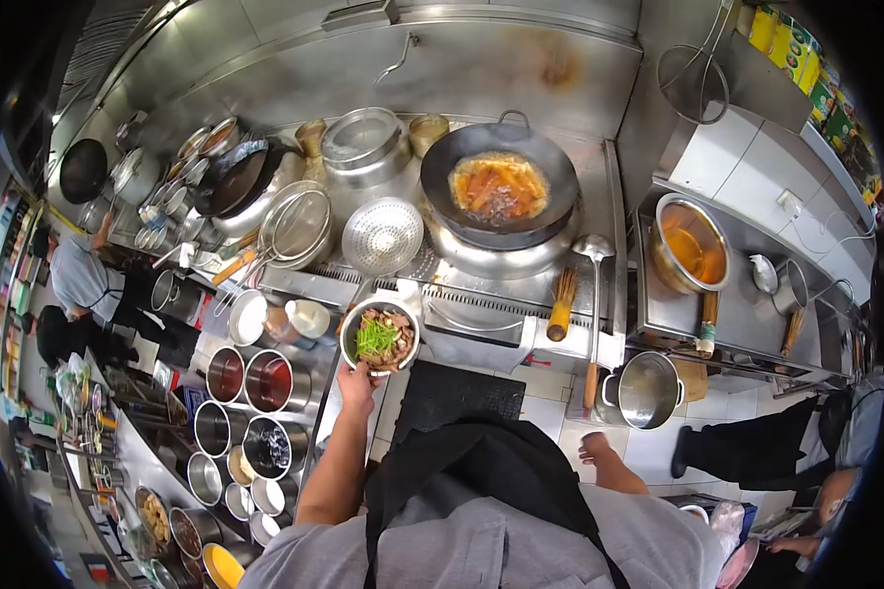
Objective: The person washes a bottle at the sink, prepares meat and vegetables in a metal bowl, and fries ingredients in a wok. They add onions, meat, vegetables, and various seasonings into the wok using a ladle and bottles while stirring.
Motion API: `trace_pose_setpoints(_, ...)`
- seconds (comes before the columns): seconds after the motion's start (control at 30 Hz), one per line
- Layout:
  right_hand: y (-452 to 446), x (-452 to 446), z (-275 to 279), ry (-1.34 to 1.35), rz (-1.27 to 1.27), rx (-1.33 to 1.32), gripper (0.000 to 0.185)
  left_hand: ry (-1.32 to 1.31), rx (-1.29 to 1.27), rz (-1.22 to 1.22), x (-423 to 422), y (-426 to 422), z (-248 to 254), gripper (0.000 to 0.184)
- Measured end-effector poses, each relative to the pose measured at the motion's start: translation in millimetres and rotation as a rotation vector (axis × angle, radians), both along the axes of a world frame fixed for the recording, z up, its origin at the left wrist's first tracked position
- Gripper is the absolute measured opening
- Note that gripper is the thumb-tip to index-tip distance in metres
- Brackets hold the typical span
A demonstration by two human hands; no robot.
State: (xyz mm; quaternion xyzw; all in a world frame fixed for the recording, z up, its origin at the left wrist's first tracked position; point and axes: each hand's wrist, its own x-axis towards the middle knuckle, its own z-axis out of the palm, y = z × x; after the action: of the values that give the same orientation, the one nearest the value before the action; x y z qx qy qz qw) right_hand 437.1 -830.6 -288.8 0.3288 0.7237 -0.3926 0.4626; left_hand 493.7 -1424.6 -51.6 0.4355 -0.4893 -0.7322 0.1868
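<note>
My left hand (359, 381) grips the near rim of a white-rimmed bowl (347, 339). Inside the bowl lie sliced brown meat (395, 346) and cut green vegetables (373, 337). My right hand (592, 449) hangs low at my right side, its fingers loosely bent with nothing seen in them. Ahead, a black wok (442, 187) sits on the stove with reddish-brown food (501, 187) bubbling in oil. A perforated strainer (383, 236) rests just beyond the bowl. To the right of the wok lie a long-handled ladle (593, 294) and a bamboo brush (562, 306).
Left of me, several metal pots (273, 381) hold sauces and ingredients. A steel pot (648, 391) stands near my right hand. Farther right, a metal basin (692, 243) holds orange liquid. Another person (93, 275) works at far left; one in dark trousers (756, 442) is at right.
</note>
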Motion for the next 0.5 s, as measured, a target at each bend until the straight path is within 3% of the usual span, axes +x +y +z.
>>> trace_pose_setpoints(0.03,11,-12,14,0.072,-0.268,-0.109,0.031,0.004,0.003,-0.004,-19,-9,0,0.016)
trace_pose_setpoints(0.1,-7,-40,48,0.321,-0.544,-0.134,0.034,0.051,-0.012,0.004,-56,-34,1,0.016)
trace_pose_setpoints(0.2,-68,-77,116,0.499,-0.451,-0.189,0.034,0.000,-0.056,-0.038,-117,-72,-14,0.017)
trace_pose_setpoints(0.23,-104,-95,134,0.530,-0.143,-0.069,0.029,-0.046,-0.032,-0.026,-150,-90,-32,0.017)
trace_pose_setpoints(0.3,-128,-103,124,0.850,0.001,0.388,0.019,-0.047,0.013,0.003,-180,-100,-48,0.022)
trace_pose_setpoints(0.33,-135,-103,132,0.858,-0.014,0.406,0.019,-0.017,0.040,0.028,-191,-104,-54,0.025)
trace_pose_setpoints(0.4,-155,-87,161,0.998,-0.084,0.274,0.013,-0.008,0.105,0.067,-213,-115,-60,0.033)
trace_pose_setpoints(0.47,-180,-45,202,0.807,-0.392,-0.082,0.017,0.094,0.157,0.052,-227,-128,-69,0.033)
trace_pose_setpoints(0.5,-189,-28,222,0.817,-0.411,-0.145,0.019,0.146,0.180,0.039,-234,-134,-77,0.033)
